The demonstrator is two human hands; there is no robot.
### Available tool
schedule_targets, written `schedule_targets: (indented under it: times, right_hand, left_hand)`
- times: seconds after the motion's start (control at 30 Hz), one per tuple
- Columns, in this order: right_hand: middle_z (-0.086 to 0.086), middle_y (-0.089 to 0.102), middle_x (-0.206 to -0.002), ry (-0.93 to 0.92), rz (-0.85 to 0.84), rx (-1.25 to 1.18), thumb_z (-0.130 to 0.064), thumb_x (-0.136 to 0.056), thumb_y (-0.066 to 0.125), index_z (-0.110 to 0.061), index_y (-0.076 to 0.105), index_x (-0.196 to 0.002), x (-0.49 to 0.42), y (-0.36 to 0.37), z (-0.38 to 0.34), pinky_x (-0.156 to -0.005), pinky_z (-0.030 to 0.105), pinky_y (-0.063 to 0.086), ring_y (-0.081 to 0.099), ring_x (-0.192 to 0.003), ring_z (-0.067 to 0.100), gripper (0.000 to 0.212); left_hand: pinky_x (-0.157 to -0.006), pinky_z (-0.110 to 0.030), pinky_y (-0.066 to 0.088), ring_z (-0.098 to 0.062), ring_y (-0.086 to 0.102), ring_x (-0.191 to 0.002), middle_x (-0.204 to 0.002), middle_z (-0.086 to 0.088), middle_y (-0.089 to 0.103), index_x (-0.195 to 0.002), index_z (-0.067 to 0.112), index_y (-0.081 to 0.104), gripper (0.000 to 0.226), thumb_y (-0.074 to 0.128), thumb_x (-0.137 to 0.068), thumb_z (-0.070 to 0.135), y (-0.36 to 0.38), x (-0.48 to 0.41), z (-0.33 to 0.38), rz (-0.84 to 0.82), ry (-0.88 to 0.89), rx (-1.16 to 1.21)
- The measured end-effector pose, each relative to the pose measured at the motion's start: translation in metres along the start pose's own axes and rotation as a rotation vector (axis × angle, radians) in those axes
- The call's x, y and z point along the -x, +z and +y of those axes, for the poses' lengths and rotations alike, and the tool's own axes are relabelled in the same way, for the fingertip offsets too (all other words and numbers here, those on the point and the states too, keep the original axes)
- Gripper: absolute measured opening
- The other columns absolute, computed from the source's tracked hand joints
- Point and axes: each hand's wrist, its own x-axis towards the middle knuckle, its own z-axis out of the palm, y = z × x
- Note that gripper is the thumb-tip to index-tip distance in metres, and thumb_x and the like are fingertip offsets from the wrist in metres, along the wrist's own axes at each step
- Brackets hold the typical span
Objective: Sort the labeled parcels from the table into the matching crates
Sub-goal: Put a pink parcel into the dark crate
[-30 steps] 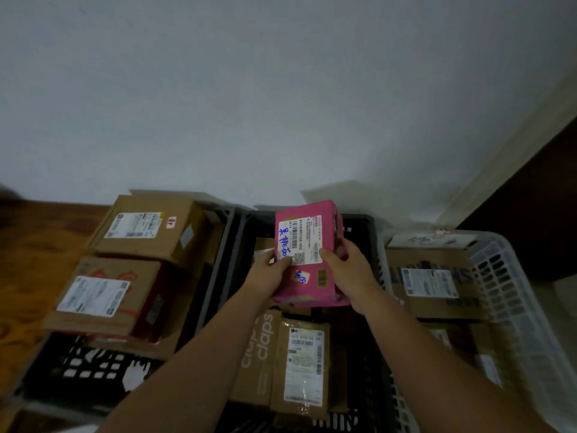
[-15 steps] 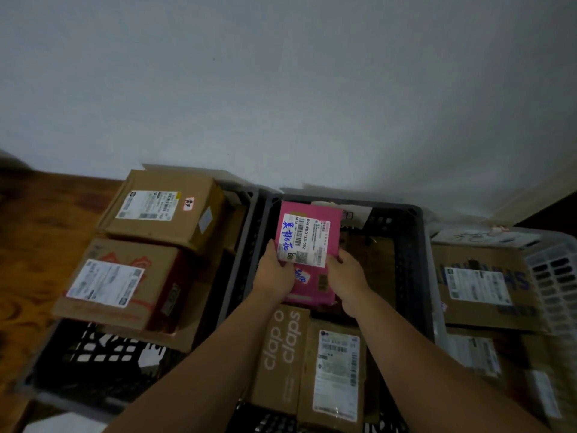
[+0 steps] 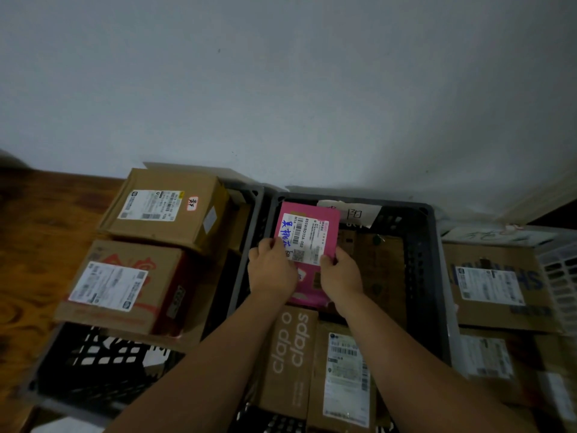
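we've got the pink parcel (image 3: 307,242) pinched from both sides, left hand (image 3: 271,271) and right hand (image 3: 342,275), over the middle grey crate (image 3: 421,276) — cardboard boxes (image 3: 290,360) underneath

Along the wall (image 3: 281,89), side by side: left crate (image 3: 93,370), middle crate (image 3: 434,276), right crate (image 3: 562,276). In the left crate, far box (image 3: 168,207) behind near box (image 3: 125,285). In the middle crate, parcel (image 3: 307,239) at the far left, between left hand (image 3: 271,273) and right hand (image 3: 342,276), behind two boxes (image 3: 290,360) side by side.
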Motion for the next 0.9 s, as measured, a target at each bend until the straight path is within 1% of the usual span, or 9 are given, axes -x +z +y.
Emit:
schedule_targets:
  times: [0.17,0.27,0.4,0.47,0.57,0.67,0.77,0.87,0.9]
  right_hand:
    - [0.004,0.065,-0.13,0.001,-0.015,0.04,-0.029,-0.11,0.044,-0.024,0.056,-0.141,-0.001,-0.003,-0.001,-0.082,0.037,0.059,0.066,-0.108,0.023,0.033]
    - [0.005,0.064,-0.132,0.004,-0.023,0.023,-0.029,-0.11,0.044,-0.025,0.056,-0.142,-0.001,-0.003,-0.001,-0.085,0.037,0.059,0.065,-0.112,0.024,0.034]
    - [0.004,0.063,-0.133,-0.001,-0.048,0.021,-0.023,-0.111,0.042,-0.026,0.056,-0.144,0.0,-0.002,-0.001,-0.072,0.027,0.051,0.061,-0.107,0.02,0.035]
    - [0.006,0.063,-0.133,0.001,-0.038,0.023,-0.024,-0.111,0.041,-0.025,0.055,-0.144,-0.001,-0.001,-0.002,-0.069,0.026,0.049,0.063,-0.109,0.022,0.035]
    - [0.007,0.064,-0.134,0.009,-0.033,0.036,-0.026,-0.111,0.041,-0.025,0.053,-0.144,-0.004,0.001,-0.003,-0.075,0.03,0.053,0.063,-0.106,0.022,0.035]
    - [0.008,0.058,-0.145,0.035,-0.023,0.046,-0.031,-0.11,0.044,-0.027,0.043,-0.153,0.001,-0.001,-0.005,-0.09,0.038,0.056,0.063,-0.119,0.027,0.043]
    - [0.01,0.04,-0.161,0.055,0.038,0.074,-0.034,-0.111,0.043,-0.021,0.022,-0.164,0.014,-0.008,-0.014,-0.091,0.031,0.045,0.052,-0.137,0.029,0.059]
    - [0.01,0.04,-0.162,0.002,0.108,0.074,-0.034,-0.11,0.044,-0.02,0.022,-0.164,0.026,-0.018,-0.03,-0.111,0.043,0.042,0.043,-0.146,0.03,0.06]
    - [0.009,0.043,-0.16,-0.015,0.117,0.077,-0.035,-0.11,0.045,-0.021,0.025,-0.163,0.03,-0.021,-0.034,-0.112,0.046,0.042,0.045,-0.144,0.03,0.058]
  left_hand:
    - [-0.109,-0.044,0.041,-0.034,0.033,-0.136,-0.153,-0.01,0.033,-0.149,0.015,0.039,0.052,0.054,-0.101,0.028,0.0,0.002,-0.002,-0.007,0.023,-0.01]
    - [-0.11,-0.045,0.04,-0.035,0.032,-0.136,-0.152,-0.011,0.033,-0.148,0.015,0.04,0.05,0.054,-0.101,0.027,-0.003,0.001,-0.004,-0.02,0.011,0.007]
    - [-0.11,-0.045,0.038,-0.036,0.032,-0.137,-0.15,-0.013,0.033,-0.146,0.016,0.043,0.049,0.055,-0.1,0.027,-0.006,0.004,-0.01,-0.043,-0.007,0.055]
    - [-0.109,-0.045,0.04,-0.035,0.032,-0.136,-0.149,-0.012,0.033,-0.146,0.016,0.043,0.049,0.056,-0.1,0.027,-0.007,0.005,-0.01,-0.049,0.003,0.054]
    - [-0.109,-0.046,0.039,-0.036,0.032,-0.136,-0.147,-0.013,0.033,-0.14,0.016,0.046,0.045,0.059,-0.099,0.028,-0.012,0.001,-0.01,-0.072,0.009,0.057]
    - [-0.11,-0.046,0.037,-0.037,0.032,-0.136,-0.146,-0.014,0.034,-0.137,0.017,0.048,0.044,0.062,-0.096,0.029,-0.014,-0.001,-0.015,-0.116,-0.005,0.115]
    - [-0.11,-0.044,0.039,-0.036,0.037,-0.134,-0.145,-0.013,0.036,-0.136,0.019,0.052,0.044,0.065,-0.095,0.029,-0.022,-0.001,-0.018,-0.123,-0.043,0.207]
    - [-0.108,-0.049,0.047,-0.037,0.043,-0.133,-0.147,-0.016,0.037,-0.142,0.015,0.05,0.052,0.067,-0.095,0.029,-0.036,-0.002,-0.024,-0.122,-0.072,0.271]
    - [-0.106,-0.05,0.049,-0.037,0.045,-0.132,-0.148,-0.016,0.039,-0.144,0.013,0.048,0.056,0.068,-0.095,0.029,-0.041,-0.002,-0.025,-0.121,-0.075,0.291]
